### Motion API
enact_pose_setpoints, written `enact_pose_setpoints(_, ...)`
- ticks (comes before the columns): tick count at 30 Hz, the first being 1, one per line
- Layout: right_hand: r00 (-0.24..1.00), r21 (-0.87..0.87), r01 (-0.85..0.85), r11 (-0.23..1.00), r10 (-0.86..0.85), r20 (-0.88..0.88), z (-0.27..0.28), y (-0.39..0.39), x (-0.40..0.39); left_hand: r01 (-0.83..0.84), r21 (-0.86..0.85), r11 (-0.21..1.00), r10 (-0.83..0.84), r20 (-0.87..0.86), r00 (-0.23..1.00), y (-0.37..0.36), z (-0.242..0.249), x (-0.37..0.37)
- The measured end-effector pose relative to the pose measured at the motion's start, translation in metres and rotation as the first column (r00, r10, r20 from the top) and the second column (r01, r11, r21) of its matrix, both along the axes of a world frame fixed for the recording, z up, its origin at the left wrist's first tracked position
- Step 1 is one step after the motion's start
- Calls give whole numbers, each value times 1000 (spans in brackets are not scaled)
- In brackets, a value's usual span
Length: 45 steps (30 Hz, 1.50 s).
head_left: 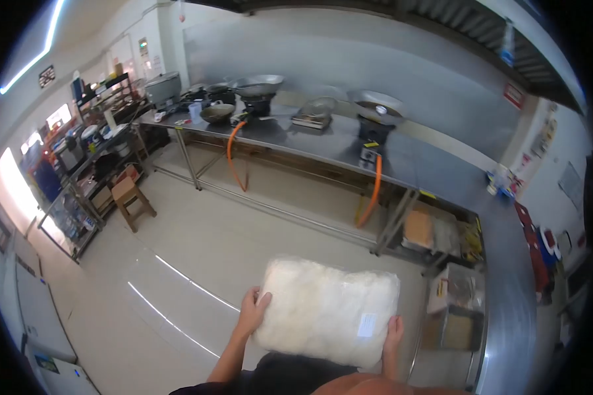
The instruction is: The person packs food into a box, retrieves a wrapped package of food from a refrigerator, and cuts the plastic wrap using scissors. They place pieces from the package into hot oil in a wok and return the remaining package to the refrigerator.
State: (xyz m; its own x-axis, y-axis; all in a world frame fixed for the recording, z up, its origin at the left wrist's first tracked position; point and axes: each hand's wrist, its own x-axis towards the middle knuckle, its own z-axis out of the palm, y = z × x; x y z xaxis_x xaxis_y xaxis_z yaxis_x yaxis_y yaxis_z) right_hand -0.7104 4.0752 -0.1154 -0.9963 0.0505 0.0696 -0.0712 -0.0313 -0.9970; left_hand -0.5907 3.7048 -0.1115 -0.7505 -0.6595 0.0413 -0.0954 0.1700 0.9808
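Note:
A large clear plastic bag packed with something whitish is held up in front of my body. It looks like a flat, pillow-shaped pack with a small white label near its lower right corner. My left hand grips its left edge, thumb on the near face. At the right edge, my right hand is closed round the side of the bag. What fills the bag is too blurred to name.
Along the wall runs a steel counter with woks on gas burners and orange hoses hanging down. A wooden stool stands at the left by crowded shelves. Boxes fill the rack under the right counter.

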Motion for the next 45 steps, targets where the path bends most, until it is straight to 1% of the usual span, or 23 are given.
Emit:
enact_pose_setpoints(2,998,-1,-64,998,64,26,17,-49,-75,-17,-26,1000,18,53,998,-33,31,-56)
enact_pose_setpoints(5,985,76,-175,982,174,11,39,-120,-183,-134,150,980,131,33,991,-84,42,-126)
enact_pose_setpoints(8,968,95,-249,964,251,-16,34,-205,-281,-214,74,974,211,50,976,-156,4,-202)
enact_pose_setpoints(10,958,93,-283,955,287,-26,9,-261,-345,-241,19,970,240,51,969,-219,-13,-264)
enact_pose_setpoints(14,979,54,-194,980,190,70,-22,-376,-451,-215,17,977,209,160,965,-337,0,-389)
enact_pose_setpoints(16,990,36,-121,992,118,82,-19,-425,-503,-182,35,983,170,220,960,-397,16,-457)
enact_pose_setpoints(17,988,121,-140,983,131,76,-11,-441,-523,-160,47,986,141,275,951,-417,16,-480)
enact_pose_setpoints(20,986,184,-76,980,46,161,-5,-502,-591,-105,7,994,94,390,916,-482,18,-567)
enact_pose_setpoints(24,986,205,-36,978,2,166,-36,-573,-695,-27,17,999,18,411,911,-559,7,-681)
enact_pose_setpoints(27,947,260,9,966,-91,307,-42,-610,-755,33,63,997,-57,434,899,-608,-35,-756)
enact_pose_setpoints(29,922,287,53,957,-157,354,-46,-647,-782,82,89,993,-114,446,888,-637,-22,-800)
enact_pose_setpoints(30,917,312,70,947,-184,354,-44,-660,-794,146,45,988,-151,425,893,-653,-27,-819)
enact_pose_setpoints(32,911,387,43,921,-195,363,-40,-675,-817,230,26,973,-226,335,915,-675,-45,-845)
enact_pose_setpoints(33,950,495,62,867,-203,236,-39,-680,-827,268,21,963,-264,267,927,-691,-49,-856)
enact_pose_setpoints(34,976,584,95,806,-190,102,-36,-670,-841,349,56,935,-350,288,891,-707,-43,-861)
enact_pose_setpoints(35,986,646,145,749,-160,-36,-34,-669,-863,398,-58,915,-371,261,891,-717,-56,-863)
enact_pose_setpoints(36,975,684,221,696,-131,-181,-28,-681,-882,476,-54,878,-445,277,852,-735,-41,-851)
enact_pose_setpoints(38,895,687,422,592,-155,-418,5,-726,-904,706,-99,701,-680,207,704,-796,-25,-827)
enact_pose_setpoints(40,813,642,562,522,-202,-547,51,-797,-893,917,200,346,-938,65,339,-893,-6,-794)
enact_pose_setpoints(42,788,605,593,532,-227,-573,50,-883,-881,748,660,71,-968,-135,211,-1010,-27,-743)
enact_pose_setpoints(43,775,591,609,529,-240,-584,54,-919,-870,664,744,70,-936,-181,302,-1071,-47,-711)
enact_pose_setpoints(44,762,580,627,519,-254,-596,62,-954,-856,646,747,158,-893,-171,416,-1134,-52,-682)
enact_pose_setpoints(45,747,572,647,504,-265,-610,74,-985,-840,619,722,310,-837,-101,537,-1196,-48,-659)
